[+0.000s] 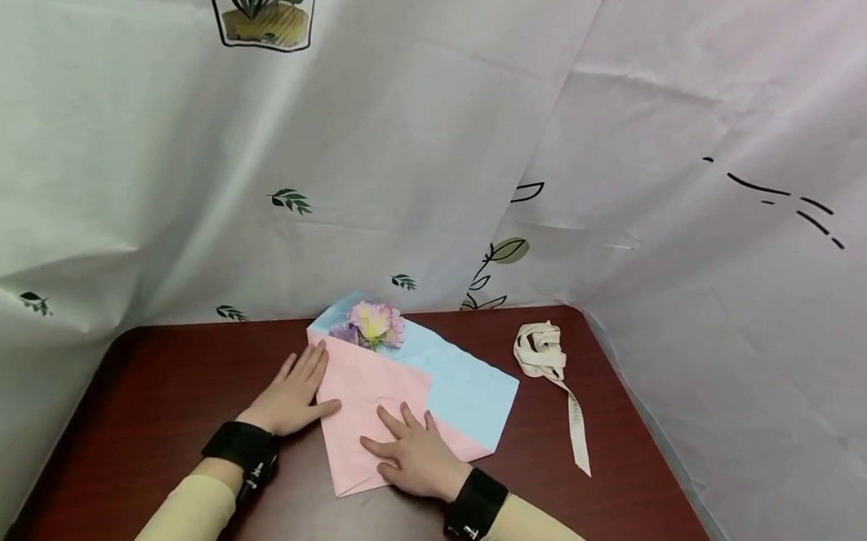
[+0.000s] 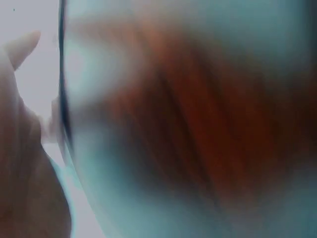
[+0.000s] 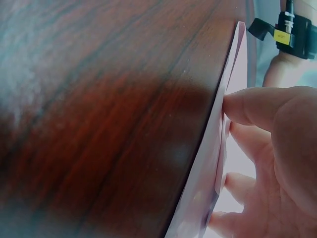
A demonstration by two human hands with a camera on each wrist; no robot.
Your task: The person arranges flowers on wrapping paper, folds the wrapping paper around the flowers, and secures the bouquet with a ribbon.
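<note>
A pink and blue wrapping sheet [image 1: 412, 392] lies folded on the dark red table [image 1: 178, 371], with a pink and purple flower [image 1: 373, 324] poking out at its top. My left hand [image 1: 296, 394] lies flat, fingers straight, on the pink fold's left edge. On the lower part of the pink fold my right hand [image 1: 412, 453] presses flat. In the right wrist view my right hand's fingers [image 3: 257, 106] rest on the pink sheet's edge [image 3: 218, 144]. The left wrist view is a blur with only part of my left hand [image 2: 25, 163] showing.
A cream ribbon [image 1: 547, 358] lies coiled on the table to the right of the sheet, its tail running toward me. A white printed cloth [image 1: 411, 139] hangs close behind and along the right side of the table.
</note>
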